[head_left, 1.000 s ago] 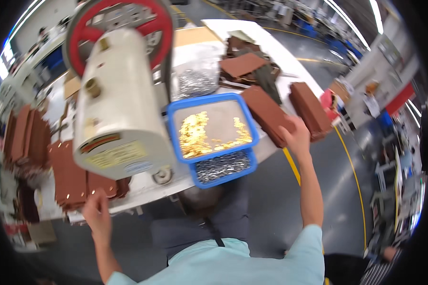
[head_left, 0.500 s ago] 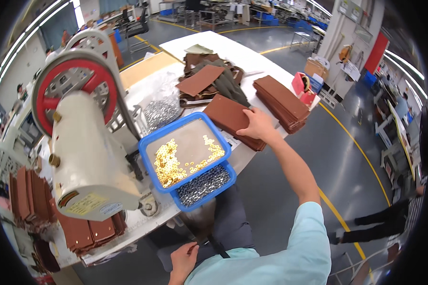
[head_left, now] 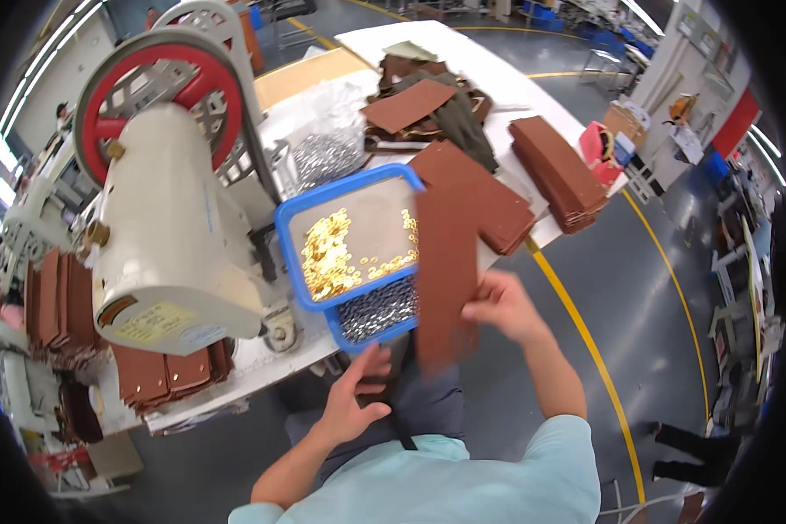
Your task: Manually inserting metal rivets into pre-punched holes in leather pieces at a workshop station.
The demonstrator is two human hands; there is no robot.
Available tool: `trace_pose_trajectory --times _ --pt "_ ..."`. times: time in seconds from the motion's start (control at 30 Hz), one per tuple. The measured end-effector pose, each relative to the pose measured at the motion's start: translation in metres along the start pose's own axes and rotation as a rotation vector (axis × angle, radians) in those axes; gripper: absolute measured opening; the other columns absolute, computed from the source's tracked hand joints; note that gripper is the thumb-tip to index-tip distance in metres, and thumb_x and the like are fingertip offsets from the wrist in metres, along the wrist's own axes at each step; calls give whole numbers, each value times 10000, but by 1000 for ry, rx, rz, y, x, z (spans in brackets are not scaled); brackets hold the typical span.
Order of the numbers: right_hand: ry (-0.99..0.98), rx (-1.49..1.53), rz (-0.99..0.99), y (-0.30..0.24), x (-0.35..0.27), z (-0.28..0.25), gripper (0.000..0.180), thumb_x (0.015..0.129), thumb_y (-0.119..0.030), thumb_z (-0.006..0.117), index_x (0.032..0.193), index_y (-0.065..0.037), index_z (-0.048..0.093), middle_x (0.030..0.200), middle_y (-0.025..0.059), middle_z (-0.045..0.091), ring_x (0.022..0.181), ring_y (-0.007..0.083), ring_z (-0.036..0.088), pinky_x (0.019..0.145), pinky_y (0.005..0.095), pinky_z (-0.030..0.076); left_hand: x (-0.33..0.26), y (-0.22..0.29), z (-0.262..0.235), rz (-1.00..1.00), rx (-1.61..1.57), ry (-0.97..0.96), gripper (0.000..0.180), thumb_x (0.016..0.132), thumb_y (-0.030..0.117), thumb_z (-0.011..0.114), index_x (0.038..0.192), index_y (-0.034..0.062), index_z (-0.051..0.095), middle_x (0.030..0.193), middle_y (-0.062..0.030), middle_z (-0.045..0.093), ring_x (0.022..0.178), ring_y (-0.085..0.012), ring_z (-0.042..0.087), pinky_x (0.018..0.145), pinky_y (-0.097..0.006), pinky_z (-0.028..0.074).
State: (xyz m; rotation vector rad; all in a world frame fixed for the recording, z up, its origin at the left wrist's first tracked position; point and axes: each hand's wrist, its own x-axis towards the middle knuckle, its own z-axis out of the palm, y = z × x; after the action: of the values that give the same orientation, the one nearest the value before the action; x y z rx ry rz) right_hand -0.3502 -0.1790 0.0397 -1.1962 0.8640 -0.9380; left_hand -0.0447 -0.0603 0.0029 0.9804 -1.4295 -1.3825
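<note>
Between the thumb and fingers of my right hand (head_left: pixel 506 304) hangs a flat brown leather piece (head_left: pixel 446 271), gripped at its right edge and slightly blurred. It covers the right ends of two blue trays. The upper tray (head_left: pixel 290 255) carries gold ring-shaped eyelets (head_left: pixel 330 253); the lower one holds silver metal parts (head_left: pixel 377 312). My left hand (head_left: pixel 360 395) is raised just below the lower tray, fingers spread and holding nothing. Behind the held piece lies a stack of similar brown pieces (head_left: pixel 498 205). A large press machine (head_left: pixel 170 236) with a red-spoked wheel stands left of the trays.
Another brown stack (head_left: pixel 557 170) lies at the table's right edge, near a pink item (head_left: pixel 598 150). Dark cloth and leather (head_left: pixel 454 113) are heaped farther back, beside a clear bag of metal parts (head_left: pixel 327 157). Brown pieces with gold eyelets (head_left: pixel 170 371) sit below the machine.
My right hand has drawn one leather piece off the stack toward me. My left hand has risen from my lap and opened. The view has shifted.
</note>
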Motion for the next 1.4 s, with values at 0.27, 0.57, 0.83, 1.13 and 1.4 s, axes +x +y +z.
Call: trace_pose_trajectory --times 0.27,0.57,0.83,1.13,1.4 --pt "-303 -642 -187 22 -2 65 354 863 -226 839 1124 -8 741 921 151 758 789 222 751 718 355 579 3 8 -22 -126 -316 602 284 1085 164 552 1258 -43 640 1146 -65 706 990 -105 652 864 -270 536" --pt "-53 -1362 -370 60 54 61 151 819 -2 655 960 -9 708 952 137 668 883 338 668 777 457 536 2 20 -17 -173 -268 565 292 1037 69 617 1313 -26 615 1180 -73 708 1046 -112 652 921 -268 528" --pt "94 -1404 -484 55 56 63 40 851 -97 754 877 -73 737 829 52 675 784 283 668 694 417 521 -5 -1 -31 -278 -98 435 291 1099 196 538 1242 -20 671 1013 0 706 878 -30 588 793 -217 498" --pt "179 -1002 -414 18 112 68 94 852 -127 760 927 -80 791 890 112 729 788 310 709 698 408 556 -8 -2 -26 -243 -149 400 268 1083 165 562 1241 -21 672 1019 -3 715 893 -33 617 788 -217 505" --pt "-38 -1272 -164 18 153 72 115 823 -176 745 859 -79 795 838 132 734 805 338 717 755 456 561 -10 8 -30 -236 -141 426 279 1085 144 550 1280 -33 641 1047 -28 726 902 -46 639 798 -219 517"
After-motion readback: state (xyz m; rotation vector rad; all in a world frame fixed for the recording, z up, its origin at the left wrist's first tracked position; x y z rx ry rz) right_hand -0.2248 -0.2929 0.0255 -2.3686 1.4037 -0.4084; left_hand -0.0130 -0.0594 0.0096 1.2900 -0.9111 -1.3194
